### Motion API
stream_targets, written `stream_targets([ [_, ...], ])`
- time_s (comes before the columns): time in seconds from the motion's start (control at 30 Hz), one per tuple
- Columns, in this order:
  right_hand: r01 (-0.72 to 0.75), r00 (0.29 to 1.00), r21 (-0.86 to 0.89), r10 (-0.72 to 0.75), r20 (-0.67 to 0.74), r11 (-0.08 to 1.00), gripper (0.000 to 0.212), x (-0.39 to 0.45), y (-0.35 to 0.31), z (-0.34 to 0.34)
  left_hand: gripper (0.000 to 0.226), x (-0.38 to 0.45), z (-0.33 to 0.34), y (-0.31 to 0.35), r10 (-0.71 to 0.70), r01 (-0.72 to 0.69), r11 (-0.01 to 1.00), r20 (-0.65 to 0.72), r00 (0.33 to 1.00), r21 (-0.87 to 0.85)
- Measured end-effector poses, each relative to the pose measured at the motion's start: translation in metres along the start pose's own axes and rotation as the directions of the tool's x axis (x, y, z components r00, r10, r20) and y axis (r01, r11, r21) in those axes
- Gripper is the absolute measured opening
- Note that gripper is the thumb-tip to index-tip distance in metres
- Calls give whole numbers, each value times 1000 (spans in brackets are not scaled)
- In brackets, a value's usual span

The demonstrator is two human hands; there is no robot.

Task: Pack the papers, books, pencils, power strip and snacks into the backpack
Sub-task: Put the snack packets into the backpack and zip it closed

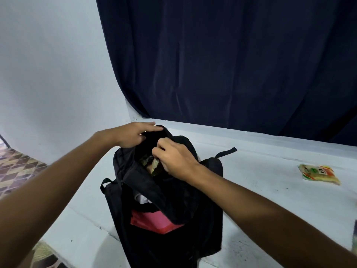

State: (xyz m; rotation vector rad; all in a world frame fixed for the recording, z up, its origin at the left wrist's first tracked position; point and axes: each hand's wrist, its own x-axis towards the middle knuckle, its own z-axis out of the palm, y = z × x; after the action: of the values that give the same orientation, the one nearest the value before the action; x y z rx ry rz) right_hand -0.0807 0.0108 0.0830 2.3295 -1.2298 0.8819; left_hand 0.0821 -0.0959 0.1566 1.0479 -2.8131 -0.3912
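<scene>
A black backpack stands on the white surface in the middle of the head view. My left hand grips the far rim of its front pocket and holds it apart. My right hand is closed on a shiny snack packet, which sits partly inside that pocket. A red-pink book and a bit of white paper show in the main compartment nearer to me. Another snack packet, yellow and green, lies on the surface far right.
A dark blue curtain hangs behind the surface. A pale wall is on the left, and patterned floor tiles show below it. A backpack strap sticks out to the right.
</scene>
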Motion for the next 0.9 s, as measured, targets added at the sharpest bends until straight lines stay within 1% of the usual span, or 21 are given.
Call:
stream_targets([
  [0.07, -39, 999, -63, 38, -10, 997, 28, 12, -3, 5, 70, -3, -2, 3, 10, -9, 999, -14, 1000, 32],
  [0.2, -92, 994, -258, 73, -79, 962, 17, 27, -4, 10, 71, -11, -2, 5, 27, -24, 998, -35, 999, 66],
  [0.23, -89, 995, -299, 70, -71, 950, 16, 27, -3, 13, 71, -12, -2, 5, 28, -26, 997, -39, 999, 70],
  [0.27, -78, 997, -333, 76, -20, 940, 15, 27, -4, 14, 70, -14, -2, 5, 31, -28, 997, -40, 999, 76],
  [0.33, -47, 980, -376, 115, 160, 925, 19, 25, -6, 17, 68, -15, -3, 4, 30, -27, 996, -34, 999, 81],
  [0.4, -35, 947, -412, 162, 278, 911, 25, 22, -12, 13, 68, -15, -3, 3, 22, -20, 996, -22, 1000, 81],
  [0.47, 6, 884, -361, 163, 437, 933, 35, 14, -19, 5, 69, -15, -2, 1, 21, -19, 997, -14, 1000, 73],
  [0.57, 4, 831, -401, 220, 511, 916, 36, 5, -28, 6, 69, -15, 0, 1, 23, -22, 999, -15, 1000, 49],
  [0.6, 0, 800, -423, 254, 544, 906, 38, 5, -29, 9, 69, -15, 0, 1, 26, -25, 999, -16, 1000, 47],
  [0.7, -39, 672, -458, 362, 646, 888, 55, 8, -19, 22, 69, -15, 1, 2, 24, -23, 999, -27, 999, 48],
  [0.73, -52, 655, -455, 375, 656, 889, 58, 9, -17, 23, 69, -15, 2, 2, 23, -21, 999, -30, 999, 48],
  [0.77, -60, 667, -457, 376, 643, 887, 58, 10, -17, 23, 69, -15, 2, 1, 23, -21, 999, -32, 999, 45],
  [0.8, -68, 701, -465, 374, 608, 883, 57, 10, -19, 23, 69, -16, 3, 0, 22, -21, 999, -33, 999, 38],
  [0.87, -69, 789, -488, 347, 507, 870, 51, 9, -29, 22, 69, -16, 4, -1, 23, -22, 999, -38, 999, 24],
  [0.9, -69, 798, -483, 339, 499, 873, 50, 8, -31, 24, 69, -15, 5, -1, 20, -19, 1000, -39, 999, 16],
])
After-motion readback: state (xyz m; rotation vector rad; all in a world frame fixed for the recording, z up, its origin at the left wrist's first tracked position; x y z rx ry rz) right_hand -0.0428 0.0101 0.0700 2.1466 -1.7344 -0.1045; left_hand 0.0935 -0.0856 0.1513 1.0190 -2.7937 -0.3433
